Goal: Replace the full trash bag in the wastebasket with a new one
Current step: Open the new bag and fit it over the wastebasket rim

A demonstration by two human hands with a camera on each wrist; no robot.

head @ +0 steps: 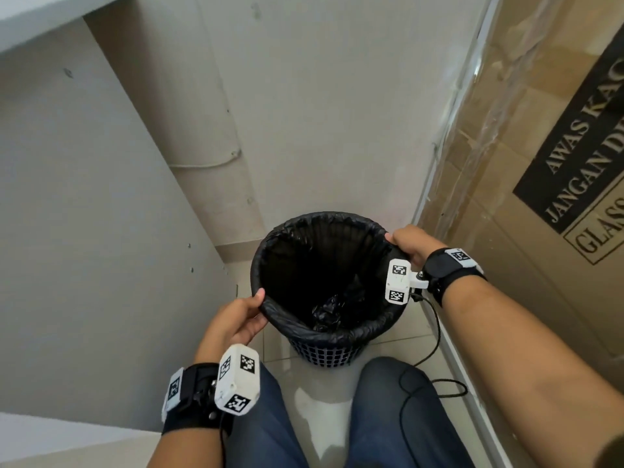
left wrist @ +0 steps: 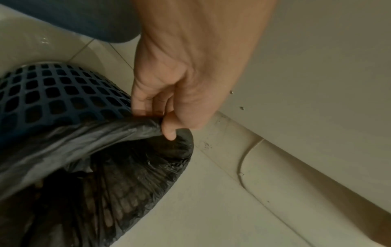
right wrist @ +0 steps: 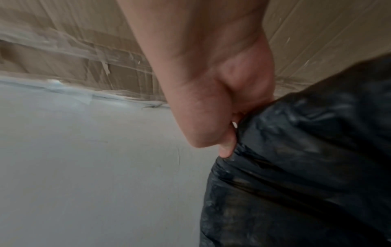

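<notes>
Both hands, left hand (head: 236,320) and right hand (head: 410,243), pinch the trash bag (head: 324,334) at opposite wastebasket (head: 320,354) rims, walls close around.

A black trash bag (head: 337,228) lines the dark lattice-walled wastebasket (head: 320,354), its edge folded out over the rim all round. The wastebasket stands upright, and crumpled black plastic (head: 326,312) lies deep inside it, at its bottom.
</notes>
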